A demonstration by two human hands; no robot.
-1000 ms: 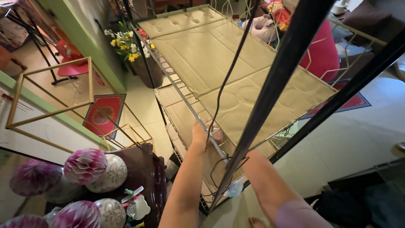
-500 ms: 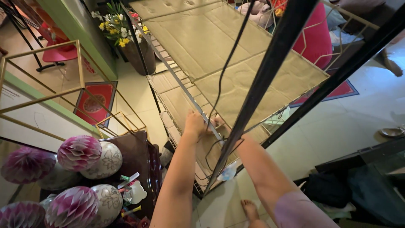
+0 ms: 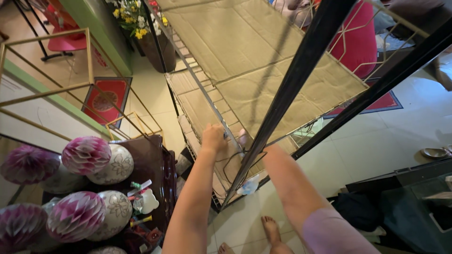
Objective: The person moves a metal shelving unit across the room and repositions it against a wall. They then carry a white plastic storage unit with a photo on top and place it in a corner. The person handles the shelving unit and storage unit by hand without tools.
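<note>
I look down on a tall metal wire rack (image 3: 197,84) whose shelves are lined with flattened cardboard (image 3: 245,56). My left hand (image 3: 214,137) is closed around the front rail of the top shelf near its corner. My right hand (image 3: 244,139) reaches to the same corner, mostly hidden by the shelf edge and a black diagonal pole (image 3: 301,80); its grip cannot be made out. A thin black cable (image 3: 230,165) loops down just below both hands over the lower shelf (image 3: 200,110). My bare foot (image 3: 272,229) stands on the tiled floor.
A dark wooden table (image 3: 157,164) at the left carries pink-and-white paper balls (image 3: 84,155) and small items. Gold metal frames (image 3: 47,89), a red mat (image 3: 106,101), a flower vase (image 3: 141,28) and a red chair (image 3: 358,42) surround the rack. Dark furniture (image 3: 405,197) stands at the right.
Both hands stay at the shelf corner. The view has shifted and drawn closer, so the rack sits higher in the picture.
</note>
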